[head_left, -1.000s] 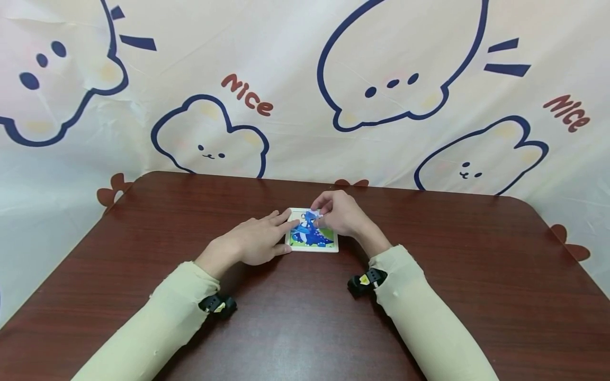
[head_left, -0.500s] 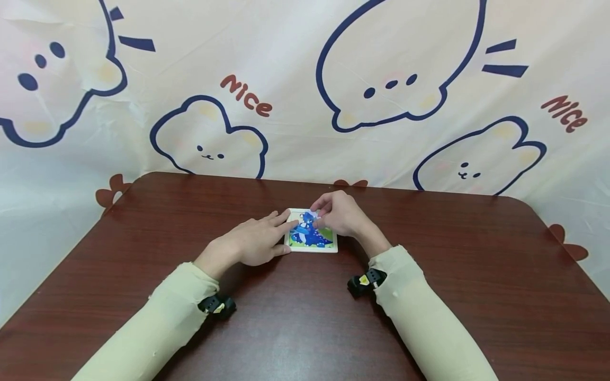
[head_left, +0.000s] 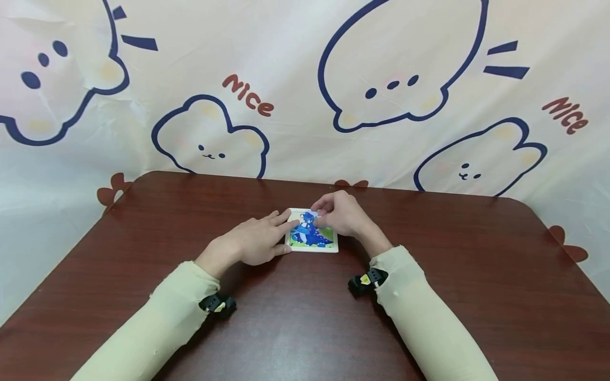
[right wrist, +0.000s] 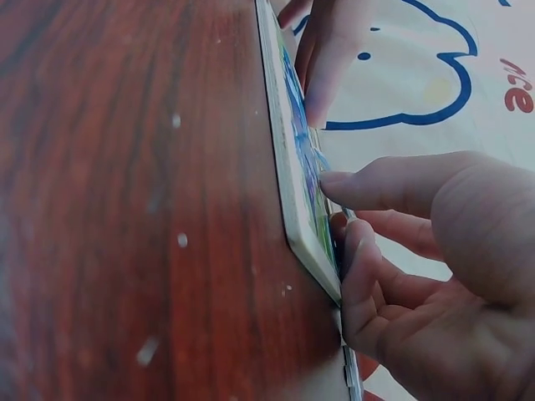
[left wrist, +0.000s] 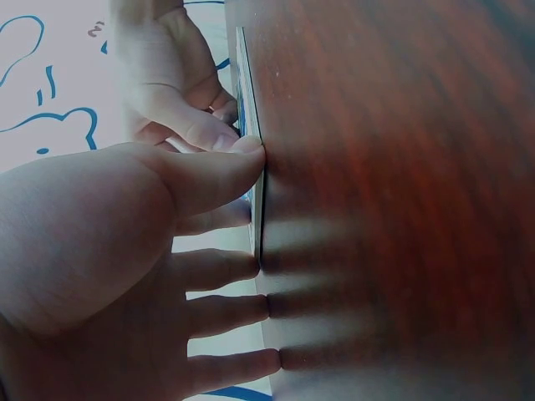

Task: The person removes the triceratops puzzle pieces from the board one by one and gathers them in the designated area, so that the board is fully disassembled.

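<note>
A small square jigsaw puzzle (head_left: 311,239) with a blue dinosaur picture lies on the table in a white frame (head_left: 314,251). My left hand (head_left: 254,241) reaches in from the left with fingers spread; its thumb and fingertips touch the frame's left side and the picture. In the left wrist view, the thumb (left wrist: 221,175) lies at the frame's thin edge. My right hand (head_left: 344,214) is over the upper right of the picture, fingers bent. Its thumb (right wrist: 376,184) and fingers appear to pinch a puzzle piece at the surface; they mostly hide it.
The dark reddish-brown table (head_left: 295,317) spreads around the puzzle. A pale cloth (head_left: 295,148) with cartoon outlines and "Nice" lettering hangs behind the table. Each sleeved wrist wears a small black camera (head_left: 217,305).
Both hands stay almost still at the puzzle. The right fingers shift very slightly at its upper part, and less pale purple shows beside them than a second ago.
</note>
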A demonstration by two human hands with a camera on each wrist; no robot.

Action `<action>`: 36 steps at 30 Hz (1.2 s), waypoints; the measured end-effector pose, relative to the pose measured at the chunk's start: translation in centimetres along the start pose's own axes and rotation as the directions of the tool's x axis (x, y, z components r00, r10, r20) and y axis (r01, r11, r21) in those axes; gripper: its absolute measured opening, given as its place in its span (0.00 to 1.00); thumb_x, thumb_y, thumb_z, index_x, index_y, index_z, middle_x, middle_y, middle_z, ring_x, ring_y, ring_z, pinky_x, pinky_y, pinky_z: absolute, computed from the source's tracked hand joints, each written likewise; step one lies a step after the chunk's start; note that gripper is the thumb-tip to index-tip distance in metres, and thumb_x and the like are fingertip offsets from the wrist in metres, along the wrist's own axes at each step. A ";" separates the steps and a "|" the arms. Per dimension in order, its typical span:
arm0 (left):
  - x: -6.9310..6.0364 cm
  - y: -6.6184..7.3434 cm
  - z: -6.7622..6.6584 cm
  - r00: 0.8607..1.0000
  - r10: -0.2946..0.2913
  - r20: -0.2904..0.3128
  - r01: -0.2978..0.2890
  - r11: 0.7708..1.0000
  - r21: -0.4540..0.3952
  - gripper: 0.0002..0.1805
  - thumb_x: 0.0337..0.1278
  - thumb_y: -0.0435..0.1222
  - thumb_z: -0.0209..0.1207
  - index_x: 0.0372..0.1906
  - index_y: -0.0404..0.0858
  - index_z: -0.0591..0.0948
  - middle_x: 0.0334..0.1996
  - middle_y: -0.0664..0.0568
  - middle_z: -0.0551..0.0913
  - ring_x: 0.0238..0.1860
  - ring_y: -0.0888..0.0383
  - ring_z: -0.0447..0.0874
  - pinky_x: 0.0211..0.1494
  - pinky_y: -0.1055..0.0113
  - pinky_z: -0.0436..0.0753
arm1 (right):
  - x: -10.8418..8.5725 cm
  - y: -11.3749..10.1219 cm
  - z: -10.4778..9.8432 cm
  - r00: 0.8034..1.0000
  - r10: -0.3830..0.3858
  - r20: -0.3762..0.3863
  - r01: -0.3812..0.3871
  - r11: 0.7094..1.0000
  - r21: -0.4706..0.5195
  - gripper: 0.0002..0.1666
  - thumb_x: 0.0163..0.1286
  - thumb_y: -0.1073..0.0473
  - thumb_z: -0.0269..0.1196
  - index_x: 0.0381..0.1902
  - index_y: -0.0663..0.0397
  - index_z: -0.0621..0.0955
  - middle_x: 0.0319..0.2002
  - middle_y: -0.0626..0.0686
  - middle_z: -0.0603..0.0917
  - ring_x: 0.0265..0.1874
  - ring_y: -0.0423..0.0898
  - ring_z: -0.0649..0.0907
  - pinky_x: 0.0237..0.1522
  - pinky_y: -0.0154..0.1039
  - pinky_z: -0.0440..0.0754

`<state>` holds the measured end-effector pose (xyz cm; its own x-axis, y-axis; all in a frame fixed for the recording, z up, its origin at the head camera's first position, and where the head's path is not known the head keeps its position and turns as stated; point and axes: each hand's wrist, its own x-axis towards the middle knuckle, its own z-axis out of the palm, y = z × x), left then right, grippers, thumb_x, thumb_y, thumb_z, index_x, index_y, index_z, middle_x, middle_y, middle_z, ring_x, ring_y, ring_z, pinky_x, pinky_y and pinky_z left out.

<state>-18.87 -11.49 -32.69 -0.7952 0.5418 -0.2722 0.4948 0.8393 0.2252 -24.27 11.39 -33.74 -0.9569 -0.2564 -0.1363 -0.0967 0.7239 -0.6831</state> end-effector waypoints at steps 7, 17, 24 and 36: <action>0.0 0.0 0.0 1.000 -0.007 -0.002 0.007 1.000 -0.001 0.40 0.78 0.49 0.58 0.86 0.48 0.58 0.88 0.43 0.51 0.87 0.37 0.50 0.81 0.31 0.63 | -0.1 0.2 -0.1 0.999 -0.035 -0.004 0.035 0.999 0.019 0.16 0.68 0.59 0.75 0.53 0.47 0.90 0.45 0.54 0.87 0.48 0.52 0.82 0.52 0.44 0.85; 0.0 0.0 0.1 1.000 -0.011 0.001 0.011 1.000 -0.008 0.40 0.78 0.50 0.58 0.86 0.48 0.58 0.88 0.43 0.50 0.87 0.37 0.50 0.81 0.30 0.62 | -0.1 0.5 -0.3 0.998 -0.066 0.003 0.066 0.997 0.033 0.16 0.68 0.58 0.75 0.53 0.44 0.91 0.44 0.53 0.87 0.49 0.52 0.81 0.53 0.46 0.82; 0.0 -0.1 0.0 1.000 -0.003 -0.007 0.003 1.000 0.000 0.40 0.78 0.50 0.58 0.86 0.47 0.58 0.88 0.43 0.50 0.87 0.37 0.51 0.81 0.31 0.63 | -0.1 0.6 -0.6 0.995 -0.100 0.007 0.099 0.994 0.047 0.16 0.69 0.59 0.74 0.55 0.45 0.90 0.46 0.54 0.86 0.51 0.53 0.81 0.54 0.46 0.82; 0.0 -0.1 0.0 1.000 0.001 0.006 -0.001 1.000 -0.002 0.39 0.79 0.50 0.57 0.86 0.47 0.58 0.88 0.43 0.50 0.87 0.37 0.50 0.81 0.30 0.63 | -0.4 0.7 -1.1 0.993 -0.119 0.017 0.117 0.991 0.068 0.18 0.70 0.58 0.74 0.56 0.45 0.89 0.48 0.54 0.86 0.51 0.53 0.82 0.44 0.40 0.87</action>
<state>-18.90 -11.60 -32.69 -0.7929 0.5426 -0.2774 0.4946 0.8389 0.2272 -24.24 12.76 -33.36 -0.9339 -0.3514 -0.0663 -0.1896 0.6436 -0.7415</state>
